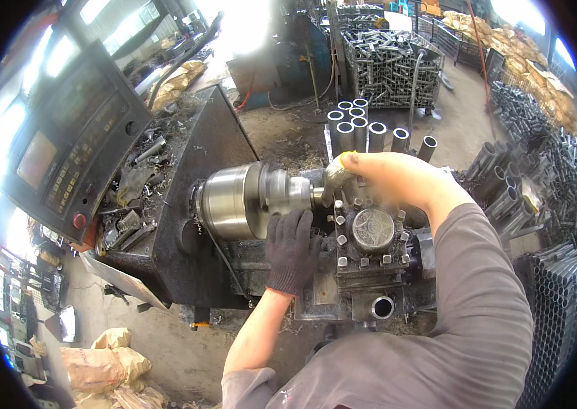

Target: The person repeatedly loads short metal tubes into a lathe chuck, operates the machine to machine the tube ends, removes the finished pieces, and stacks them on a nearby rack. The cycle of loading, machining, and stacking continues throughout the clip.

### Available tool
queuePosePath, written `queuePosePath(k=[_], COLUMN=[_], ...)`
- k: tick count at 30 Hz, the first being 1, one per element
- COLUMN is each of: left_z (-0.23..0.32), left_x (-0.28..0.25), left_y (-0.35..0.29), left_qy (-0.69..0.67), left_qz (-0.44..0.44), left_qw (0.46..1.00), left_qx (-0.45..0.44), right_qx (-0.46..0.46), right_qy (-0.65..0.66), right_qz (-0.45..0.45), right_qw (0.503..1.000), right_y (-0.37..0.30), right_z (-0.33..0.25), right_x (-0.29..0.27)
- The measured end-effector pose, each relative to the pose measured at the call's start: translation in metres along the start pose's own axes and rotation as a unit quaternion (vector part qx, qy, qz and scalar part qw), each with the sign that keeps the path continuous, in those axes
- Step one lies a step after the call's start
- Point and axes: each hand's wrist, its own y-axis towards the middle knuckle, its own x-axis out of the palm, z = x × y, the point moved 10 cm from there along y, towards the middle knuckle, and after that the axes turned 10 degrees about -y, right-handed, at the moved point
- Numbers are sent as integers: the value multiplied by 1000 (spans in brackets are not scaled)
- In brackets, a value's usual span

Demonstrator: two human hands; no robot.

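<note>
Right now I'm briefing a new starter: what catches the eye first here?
At centre, the shiny steel lathe chuck, with the gloved left hand just below its nose. The bare right hand grips a short metal tube at the chuck's mouth. Behind stand upright tubes.

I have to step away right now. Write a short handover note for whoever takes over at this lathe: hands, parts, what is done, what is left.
Left hand, in a dark glove, rests on the carriage just under the lathe chuck.
Right hand, bare, grips a short metal tube at the chuck mouth, above the tool post.
Whether the tube is seated or clamped cannot be seen.
A batch of like tubes stands upright behind the machine; more tubes are piled in the bins on the right.
Control panel is on the left.
Left: judging by the standing batch, many tubes appear unprocessed.
</note>
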Motion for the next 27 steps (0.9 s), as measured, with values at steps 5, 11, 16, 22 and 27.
queuePosePath(k=[5,11,16,22,27], left_z=[-11,-32,13,84,111], left_x=[-1,-7,34,83,118], left_y=[2,-122,-167,-139,-137], left_qy=[-23,-254,-328,-300,-308], left_qz=[0,-121,-329,-412,-362], left_qw=[998,893,794,838,859], left_qx=[-62,-350,-392,-193,-191], right_qx=[-46,34,145,223,247], right_qy=[-124,-17,-224,-137,-119], right_qz=[18,-34,220,402,433], right_qw=[991,999,938,878,859], right_y=[4,-82,-140,-245,-295], right_z=[56,189,154,92,38], right_x=[15,96,94,21,8])
